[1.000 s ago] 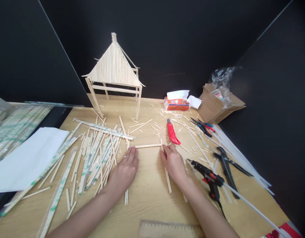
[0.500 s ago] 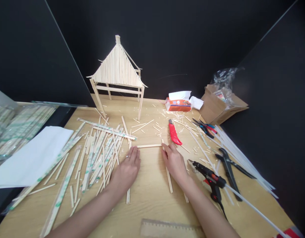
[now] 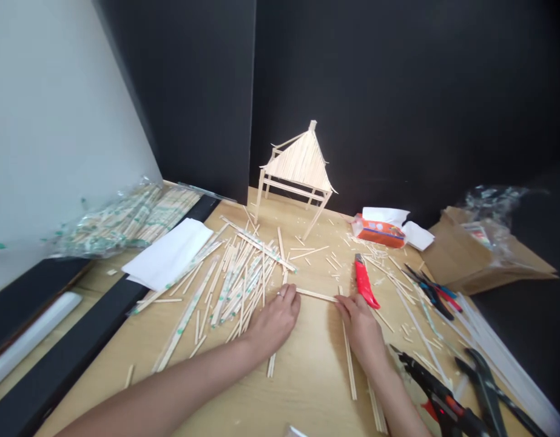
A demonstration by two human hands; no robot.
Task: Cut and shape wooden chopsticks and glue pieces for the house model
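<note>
A short wooden chopstick piece [image 3: 317, 294] lies crosswise between two longer upright-running pairs of chopsticks on the table. My left hand [image 3: 280, 312] has its fingers together, pressing the left chopstick pair [image 3: 272, 364] where the crosspiece meets it. With thumb and fingertips, my right hand [image 3: 362, 331] pinches the right chopstick pair [image 3: 347, 355] at the crosspiece's other end. The exact contact under the fingers is hidden. Another chopstick pair [image 3: 376, 406] lies partly under my right forearm. A red utility knife [image 3: 365, 282] rests just beyond my right hand.
A chopstick house model [image 3: 300, 164] stands at the back. Loose and wrapped chopsticks [image 3: 243, 279] are heaped left, near white paper [image 3: 170, 255]. On the right are a glue gun [image 3: 438, 388], pliers [image 3: 437, 294], glue sticks [image 3: 502, 352], a tissue pack [image 3: 380, 232] and a cardboard box [image 3: 471, 255].
The view has swung left, so everything appears further right and the bagged chopsticks show more fully. Both hands keep their places on the chopsticks.
</note>
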